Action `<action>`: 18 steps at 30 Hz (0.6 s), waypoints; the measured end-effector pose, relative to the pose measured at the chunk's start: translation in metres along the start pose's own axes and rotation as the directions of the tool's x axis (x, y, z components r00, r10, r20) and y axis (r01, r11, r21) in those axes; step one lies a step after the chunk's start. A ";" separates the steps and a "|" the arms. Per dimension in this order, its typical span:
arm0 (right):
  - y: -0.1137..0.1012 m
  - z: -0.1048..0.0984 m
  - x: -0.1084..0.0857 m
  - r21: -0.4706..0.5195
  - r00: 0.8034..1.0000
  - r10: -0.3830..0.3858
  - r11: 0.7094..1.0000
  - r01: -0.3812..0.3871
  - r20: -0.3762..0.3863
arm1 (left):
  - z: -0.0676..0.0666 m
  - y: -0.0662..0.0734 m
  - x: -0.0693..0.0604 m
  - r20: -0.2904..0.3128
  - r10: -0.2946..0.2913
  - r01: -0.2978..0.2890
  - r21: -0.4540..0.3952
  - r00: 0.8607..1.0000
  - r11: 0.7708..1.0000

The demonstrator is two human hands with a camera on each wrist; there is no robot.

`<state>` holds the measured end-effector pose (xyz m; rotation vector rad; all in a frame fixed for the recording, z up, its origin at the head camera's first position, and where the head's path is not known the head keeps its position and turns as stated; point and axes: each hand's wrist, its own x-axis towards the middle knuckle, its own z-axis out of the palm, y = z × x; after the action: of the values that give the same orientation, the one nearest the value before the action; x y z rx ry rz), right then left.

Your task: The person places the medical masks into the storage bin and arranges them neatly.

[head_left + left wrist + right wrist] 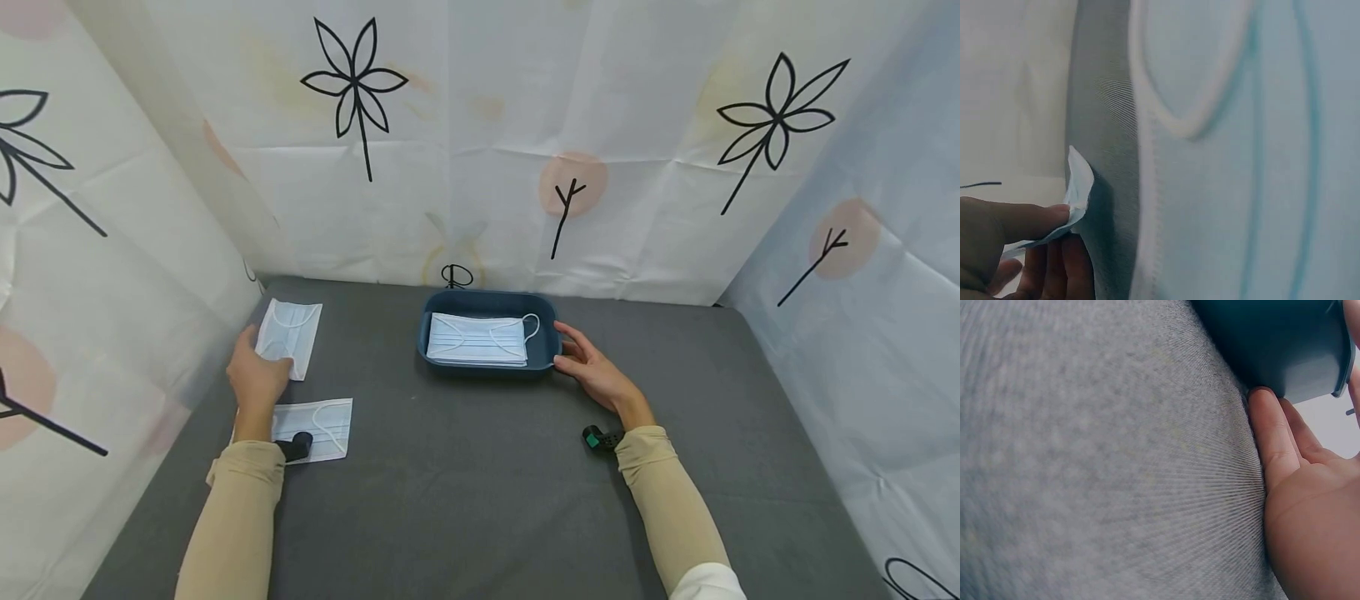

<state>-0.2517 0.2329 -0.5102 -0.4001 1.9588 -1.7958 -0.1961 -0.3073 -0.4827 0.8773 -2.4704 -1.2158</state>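
My left hand (258,375) pinches a pale blue pleated face mask (300,329) at the table's left side. In the left wrist view, the thumb (1035,222) presses its bent edge (1079,187) against the fingers below. A second face mask (333,425) lies flat under the left wrist and fills much of that wrist view. My right hand (596,371) touches the right end of a dark blue tray (487,372), with fairly straight fingers (1272,434) against its outer wall. Stacked face masks (476,340) lie inside the tray, ear loops on top.
A grey cloth (465,492) covers the table. White patterned curtains (480,125) stand at the back and both sides; the tray sits close to the back one. Each wrist wears a small black camera, as on the right wrist (602,437).
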 end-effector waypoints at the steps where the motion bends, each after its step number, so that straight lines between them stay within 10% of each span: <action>1: 0.000 0.000 0.000 0.000 1.000 -0.001 1.000 0.001 0.001 | 0.000 0.001 0.000 -0.004 -0.020 0.020 -0.045 1.000 0.999; 8: 0.000 0.000 0.000 -0.002 1.000 -0.007 1.000 0.007 0.006 | -0.007 0.003 0.004 0.055 -0.181 0.189 -0.247 0.982 0.951; 18: -0.002 0.001 -0.001 0.002 1.000 -0.003 1.000 0.003 0.002 | -0.008 0.012 0.003 0.073 -0.207 0.220 -0.321 0.976 0.921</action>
<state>-0.2505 0.2326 -0.5085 -0.4041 1.9560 -1.7991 -0.1997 -0.3082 -0.4688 1.0535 -2.1480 -1.6708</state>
